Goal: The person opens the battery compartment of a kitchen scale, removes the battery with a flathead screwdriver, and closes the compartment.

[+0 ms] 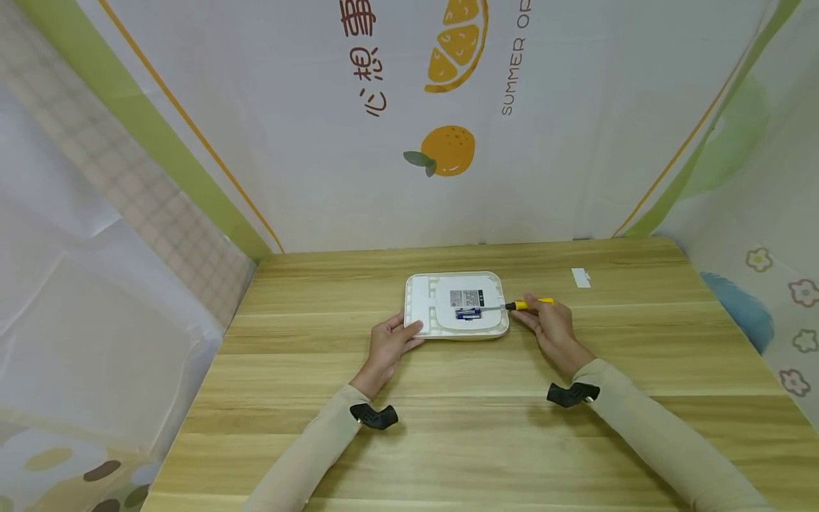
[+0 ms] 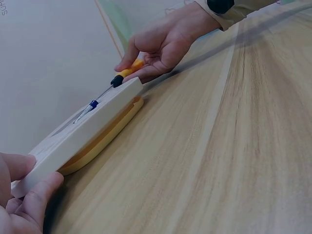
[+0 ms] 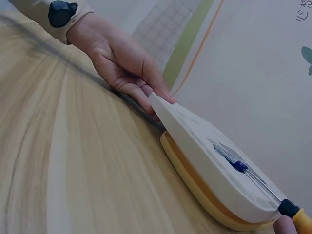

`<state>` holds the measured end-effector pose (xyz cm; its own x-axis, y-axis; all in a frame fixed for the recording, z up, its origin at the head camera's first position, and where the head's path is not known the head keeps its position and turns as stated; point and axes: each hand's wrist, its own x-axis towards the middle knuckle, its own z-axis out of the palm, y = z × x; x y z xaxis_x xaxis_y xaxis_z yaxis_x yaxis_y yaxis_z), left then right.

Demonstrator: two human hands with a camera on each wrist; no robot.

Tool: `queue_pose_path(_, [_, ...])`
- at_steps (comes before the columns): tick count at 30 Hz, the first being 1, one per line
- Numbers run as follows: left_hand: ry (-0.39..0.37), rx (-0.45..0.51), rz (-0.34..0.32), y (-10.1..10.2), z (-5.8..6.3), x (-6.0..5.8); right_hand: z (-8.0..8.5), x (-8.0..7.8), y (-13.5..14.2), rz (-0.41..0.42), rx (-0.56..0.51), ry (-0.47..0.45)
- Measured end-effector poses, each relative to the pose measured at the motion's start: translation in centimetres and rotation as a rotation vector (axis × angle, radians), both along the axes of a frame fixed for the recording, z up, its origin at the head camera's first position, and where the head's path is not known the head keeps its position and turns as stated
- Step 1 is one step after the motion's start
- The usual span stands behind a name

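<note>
While the right hand (image 1: 553,331) pinches the yellow-handled screwdriver (image 1: 520,305) at the right end of the white device (image 1: 451,284), the head view shows the battery (image 1: 468,313) in the device's face, left of that grip; its long axis runs along the device's long side, roughly in line with the shaft. The left hand (image 1: 388,346) grips the device's left end, thumb on top; neither hand is clearly nearer the battery. In the left wrist view, the screwdriver's tip meets or nearly meets the battery's blue end. In the right wrist view, the battery looks blue and silvery; a yellow base (image 3: 195,187) shows beneath the device.
</note>
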<state>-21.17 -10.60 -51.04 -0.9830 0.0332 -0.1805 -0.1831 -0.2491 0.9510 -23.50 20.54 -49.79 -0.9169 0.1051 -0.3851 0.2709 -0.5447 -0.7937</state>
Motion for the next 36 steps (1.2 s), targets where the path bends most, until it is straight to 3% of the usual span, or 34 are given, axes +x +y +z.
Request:
queue_pose_path(4, [-0.02, 0.005, 0.006, 0.1, 0.1, 0.0, 0.5, 0.0, 0.0, -0.043, 0.074, 0.006])
queue_pose_path(6, [-0.016, 0.003, 0.005, 0.0, 0.0, -0.1, 1.0, 0.1, 0.0, -0.055, 0.173, 0.037])
queue_pose_path(9, [-0.016, 0.007, 0.007, 0.0, -0.1, -0.1, 1.7, 0.4, 0.2, -0.04, 0.371, 0.15])
queue_pose_path(14, [-0.008, 0.01, -0.002, 0.1, -0.2, -0.1, 3.0, 1.2, 0.2, 0.004, 0.715, 0.416])
queue_pose_path(18, [-0.002, 0.008, -0.003, 0.1, -0.2, -0.1, 3.6, 1.8, -0.5, 0.026, 0.874, 0.531])
queue_pose_path(30, [-0.008, 0.016, 0.002, 0.2, -0.3, -0.2, 3.0, 2.0, -2.1, 0.011, 0.939, 0.491])
queue_pose_path(36, [0.002, 0.009, 0.002, 0.1, -0.2, -0.1, 2.5, 1.8, -2.2, 0.013, 0.922, 0.48])
